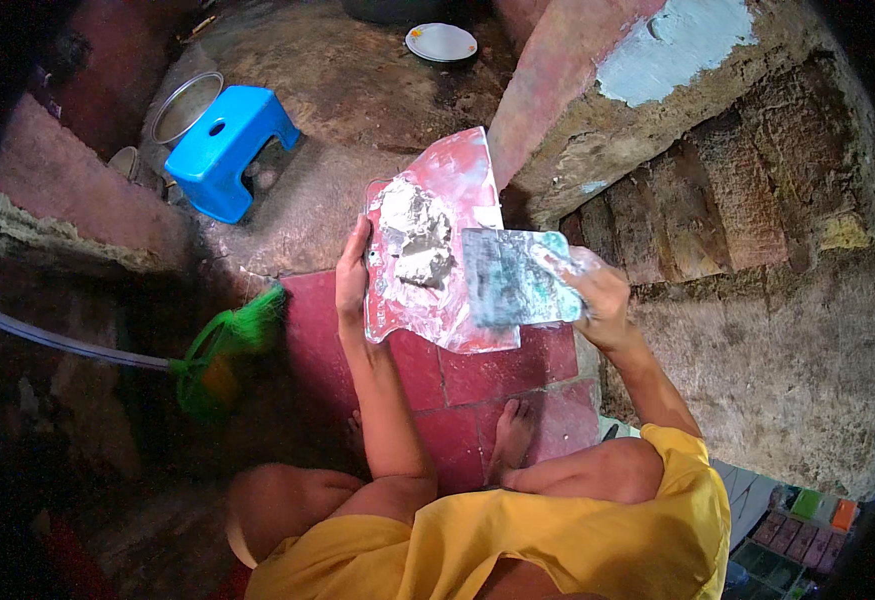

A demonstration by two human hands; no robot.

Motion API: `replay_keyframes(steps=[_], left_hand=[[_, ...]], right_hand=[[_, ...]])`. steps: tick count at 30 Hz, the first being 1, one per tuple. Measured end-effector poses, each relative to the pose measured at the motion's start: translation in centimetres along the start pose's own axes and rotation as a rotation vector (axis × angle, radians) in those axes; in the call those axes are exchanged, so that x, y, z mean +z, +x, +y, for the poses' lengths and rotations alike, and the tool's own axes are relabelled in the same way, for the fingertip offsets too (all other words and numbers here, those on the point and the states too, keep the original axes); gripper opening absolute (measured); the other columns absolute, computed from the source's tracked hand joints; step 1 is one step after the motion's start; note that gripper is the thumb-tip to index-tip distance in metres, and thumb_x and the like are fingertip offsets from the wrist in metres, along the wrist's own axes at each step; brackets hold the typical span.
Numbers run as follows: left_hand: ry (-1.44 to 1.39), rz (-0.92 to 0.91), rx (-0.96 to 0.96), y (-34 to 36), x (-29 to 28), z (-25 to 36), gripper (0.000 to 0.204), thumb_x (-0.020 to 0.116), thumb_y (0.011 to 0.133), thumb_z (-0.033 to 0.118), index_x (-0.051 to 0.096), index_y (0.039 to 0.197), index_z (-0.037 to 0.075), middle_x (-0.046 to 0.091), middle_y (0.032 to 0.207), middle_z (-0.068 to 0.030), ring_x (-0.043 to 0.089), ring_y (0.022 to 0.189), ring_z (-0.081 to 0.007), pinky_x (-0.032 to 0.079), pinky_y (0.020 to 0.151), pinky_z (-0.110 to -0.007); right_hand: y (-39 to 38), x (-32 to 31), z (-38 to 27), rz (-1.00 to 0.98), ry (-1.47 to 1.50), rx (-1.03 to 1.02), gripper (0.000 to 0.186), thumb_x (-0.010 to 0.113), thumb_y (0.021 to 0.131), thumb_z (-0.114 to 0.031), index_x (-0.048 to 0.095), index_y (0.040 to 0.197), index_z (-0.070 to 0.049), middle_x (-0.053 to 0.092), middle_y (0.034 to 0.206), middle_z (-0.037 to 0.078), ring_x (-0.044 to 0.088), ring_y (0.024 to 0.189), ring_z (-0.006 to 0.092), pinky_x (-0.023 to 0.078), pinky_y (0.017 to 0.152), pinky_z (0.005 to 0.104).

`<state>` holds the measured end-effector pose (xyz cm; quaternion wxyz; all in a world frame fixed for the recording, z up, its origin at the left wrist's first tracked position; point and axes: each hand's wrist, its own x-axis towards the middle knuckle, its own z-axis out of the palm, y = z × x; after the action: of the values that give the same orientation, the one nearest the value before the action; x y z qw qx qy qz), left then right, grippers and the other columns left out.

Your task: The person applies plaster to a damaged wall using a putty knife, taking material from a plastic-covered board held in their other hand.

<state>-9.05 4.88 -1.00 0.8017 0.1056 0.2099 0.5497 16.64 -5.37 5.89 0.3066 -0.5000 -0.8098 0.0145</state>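
Note:
My left hand [354, 265] grips the left edge of a pink-red plastic board [459, 168], which is smeared white and carries a lumpy mound of pale putty [417, 225] on its left half. In my right hand [600, 295] is a flat greenish rectangular spreader [505, 275], coated with white residue and lying over the board's right side; whether it touches the board is hard to tell. My fingers on both hands are closed round what they hold.
A blue stool [227, 135], metal rim [167, 127] and white plate [425, 43] stand on the rough floor ahead. A green broom [232, 350] lies at left. Red tiles [472, 365] are beneath me; rough walls [717, 370] and a patched ledge [547, 120] rise at right.

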Motion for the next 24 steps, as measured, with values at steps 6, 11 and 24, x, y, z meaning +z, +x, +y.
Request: replay_keyframes(steps=[6, 11, 24], left_hand=[[-0.106, -0.13, 0.072, -0.8, -0.4, 1.4, 0.037, 0.034, 0.089, 0.024, 0.043, 0.111, -0.004, 0.053, 0.105, -0.0139, 0.055, 0.089, -0.0214, 0.045, 0.079, -0.033], [0.049, 0.126, 0.118, -1.0, 0.0, 3.0, 0.037, 0.035, 0.088, 0.021, 0.042, 0.115, -0.003, 0.049, 0.111, -0.0133, 0.053, 0.094, -0.022, 0.043, 0.083, -0.034], [0.346, 0.232, 0.231, -0.8, -3.3, 3.0, 0.046, 0.032, 0.09, 0.026, 0.032, 0.121, -0.007, 0.037, 0.124, -0.0114, 0.036, 0.113, -0.0169, 0.023, 0.097, -0.027]], right_hand=[[-2.7, 1.0, 1.9, -0.169, -0.208, -0.159, 0.032, 0.051, 0.069, -0.012, 0.058, 0.1, -0.008, 0.055, 0.099, 0.017, 0.056, 0.089, 0.0294, 0.046, 0.075, 0.0338], [-6.0, -1.8, 4.0, -0.038, -0.342, 0.165, 0.053, 0.067, 0.051, -0.014, 0.056, 0.103, -0.011, 0.056, 0.082, 0.016, 0.055, 0.079, 0.0322, 0.045, 0.069, 0.0375], [9.3, -13.0, -4.3, 0.869, -0.153, 0.156, 0.023, 0.054, 0.075, -0.001, 0.053, 0.099, 0.0, 0.053, 0.101, 0.01, 0.05, 0.09, 0.015, 0.041, 0.077, 0.0267]])
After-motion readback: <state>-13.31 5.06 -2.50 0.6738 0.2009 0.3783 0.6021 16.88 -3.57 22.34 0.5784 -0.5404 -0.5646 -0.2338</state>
